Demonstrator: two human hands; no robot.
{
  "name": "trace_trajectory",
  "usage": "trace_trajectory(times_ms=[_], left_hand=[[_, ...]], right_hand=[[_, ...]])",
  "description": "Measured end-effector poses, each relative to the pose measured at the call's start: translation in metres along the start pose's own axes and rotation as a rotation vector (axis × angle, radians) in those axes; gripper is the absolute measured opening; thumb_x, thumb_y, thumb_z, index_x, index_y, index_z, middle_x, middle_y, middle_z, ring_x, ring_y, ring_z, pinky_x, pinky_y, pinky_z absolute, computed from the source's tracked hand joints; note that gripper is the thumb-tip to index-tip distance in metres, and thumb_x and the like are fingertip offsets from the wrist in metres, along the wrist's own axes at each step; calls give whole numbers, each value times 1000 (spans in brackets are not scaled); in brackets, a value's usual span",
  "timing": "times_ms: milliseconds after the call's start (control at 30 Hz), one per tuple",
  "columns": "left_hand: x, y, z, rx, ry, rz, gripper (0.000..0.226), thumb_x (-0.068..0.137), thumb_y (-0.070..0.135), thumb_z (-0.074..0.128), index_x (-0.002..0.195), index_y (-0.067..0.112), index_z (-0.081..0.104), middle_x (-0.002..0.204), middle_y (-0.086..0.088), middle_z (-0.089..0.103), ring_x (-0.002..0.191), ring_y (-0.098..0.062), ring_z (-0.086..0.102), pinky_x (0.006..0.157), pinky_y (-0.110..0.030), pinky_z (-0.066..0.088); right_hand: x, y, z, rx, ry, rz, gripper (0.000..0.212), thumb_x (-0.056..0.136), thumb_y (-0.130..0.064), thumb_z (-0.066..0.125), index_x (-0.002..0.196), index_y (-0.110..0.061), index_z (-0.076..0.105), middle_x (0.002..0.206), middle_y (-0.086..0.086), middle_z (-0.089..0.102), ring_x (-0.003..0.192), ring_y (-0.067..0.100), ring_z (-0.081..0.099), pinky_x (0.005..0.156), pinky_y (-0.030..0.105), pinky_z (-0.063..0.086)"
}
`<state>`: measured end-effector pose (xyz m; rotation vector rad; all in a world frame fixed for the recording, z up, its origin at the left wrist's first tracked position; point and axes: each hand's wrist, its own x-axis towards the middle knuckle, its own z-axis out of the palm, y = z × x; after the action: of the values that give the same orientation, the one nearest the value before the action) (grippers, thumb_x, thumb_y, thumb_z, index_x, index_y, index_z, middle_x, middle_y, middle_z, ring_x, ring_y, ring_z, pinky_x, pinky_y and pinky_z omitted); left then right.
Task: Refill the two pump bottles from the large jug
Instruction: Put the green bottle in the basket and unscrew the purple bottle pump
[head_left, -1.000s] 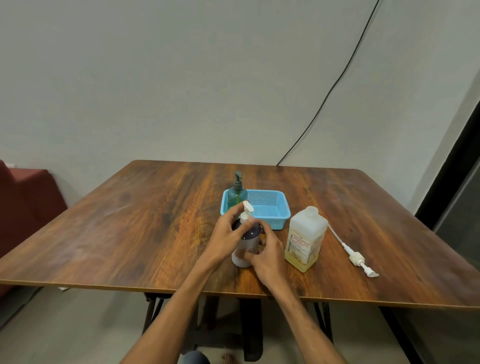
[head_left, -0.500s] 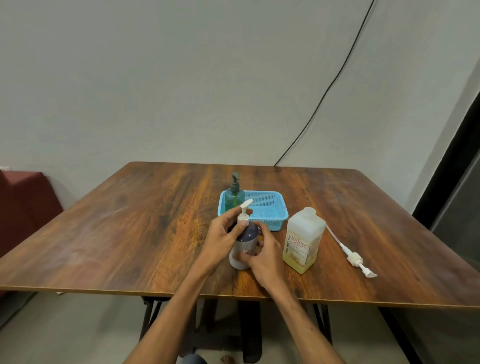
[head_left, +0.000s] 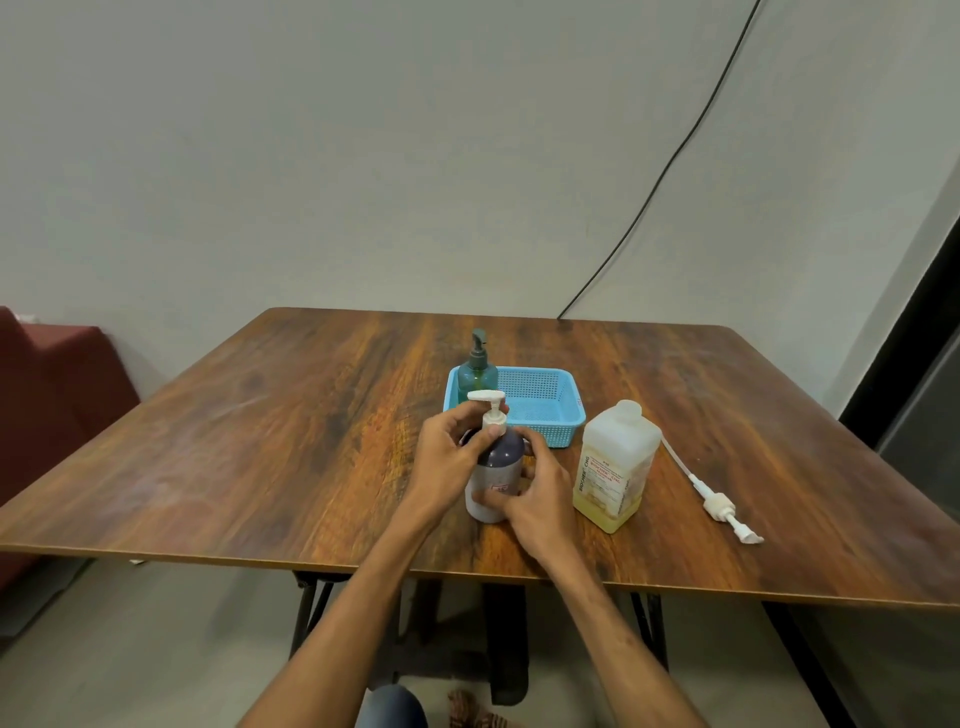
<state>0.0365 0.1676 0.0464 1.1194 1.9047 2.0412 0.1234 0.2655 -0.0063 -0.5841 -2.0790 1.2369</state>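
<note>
Pump head (head_left: 485, 396) of the dark pump bottle (head_left: 498, 462) has swung round over the last second. The left grip (head_left: 447, 457) is clamped on the collar, and the right grip (head_left: 540, 499) is clamped low on the body. Bottle stands upright on the bench (head_left: 260, 467), just left of the uncapped jug (head_left: 615, 467). Judged: pump being screwed, loosening or tightening cannot be told. The green pump bottle (head_left: 475, 376) sits untouched in the basket (head_left: 540, 410).

Wooden table (head_left: 260, 441) on black legs, a blue mesh basket (head_left: 540, 410) at its middle. Behind its far edge, a black cable (head_left: 660, 179) crosses the wall. At its left, a dark red seat (head_left: 57, 395), possibly a sofa.
</note>
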Motion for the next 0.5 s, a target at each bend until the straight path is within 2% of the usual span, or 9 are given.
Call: trace_trajectory(times_ms=[67, 167, 233, 333, 433, 500], left_hand=[[2, 1, 2, 52, 88, 8, 34, 83, 10, 76, 115, 8, 68, 110, 0, 73, 103, -11, 69, 88, -40, 58], [6, 5, 7, 120, 178, 51, 34, 73, 19, 85, 103, 14, 70, 101, 6, 73, 94, -6, 70, 79, -32, 61], [7, 5, 7, 138, 159, 45, 41, 71, 24, 86, 107, 16, 68, 104, 8, 71, 96, -5, 68, 78, -28, 60], [4, 4, 3, 128, 54, 0, 51, 78, 29, 81, 124, 20, 61, 118, 9, 67, 107, -6, 65, 84, -25, 57], [-1, 4, 1, 112, -7, 23, 42, 87, 16, 72, 127, 13, 62, 121, 7, 68, 111, -8, 65, 89, -29, 57], [-2, 6, 0, 93, 25, 20, 35, 88, 10, 70, 122, 9, 66, 117, 2, 70, 108, -10, 67, 90, -37, 58]], right_hand=[[-1, 0, 1, 0, -3, 6, 85, 64, -35, 92, 132, -47, 43, 133, -19, 56, 124, 11, 56, 95, 41, 57], [-1, 0, 1, 10, 3, 18, 86, 64, -32, 91, 132, -49, 42, 135, -19, 56, 124, 11, 56, 97, 43, 56], [-1, 1, 1, 4, 2, 11, 86, 64, -31, 91, 134, -46, 43, 136, -18, 56, 125, 10, 55, 98, 44, 55], [0, 2, 1, 6, 5, 13, 89, 65, -31, 91, 137, -45, 41, 136, -18, 56, 125, 11, 56, 98, 45, 55], [0, 2, 2, 6, -2, 24, 87, 65, -34, 90, 135, -48, 41, 136, -18, 55, 125, 14, 56, 97, 46, 56], [0, 3, 1, 4, -5, 22, 86, 64, -35, 91, 134, -48, 42, 135, -19, 55, 124, 14, 56, 95, 45, 57]])
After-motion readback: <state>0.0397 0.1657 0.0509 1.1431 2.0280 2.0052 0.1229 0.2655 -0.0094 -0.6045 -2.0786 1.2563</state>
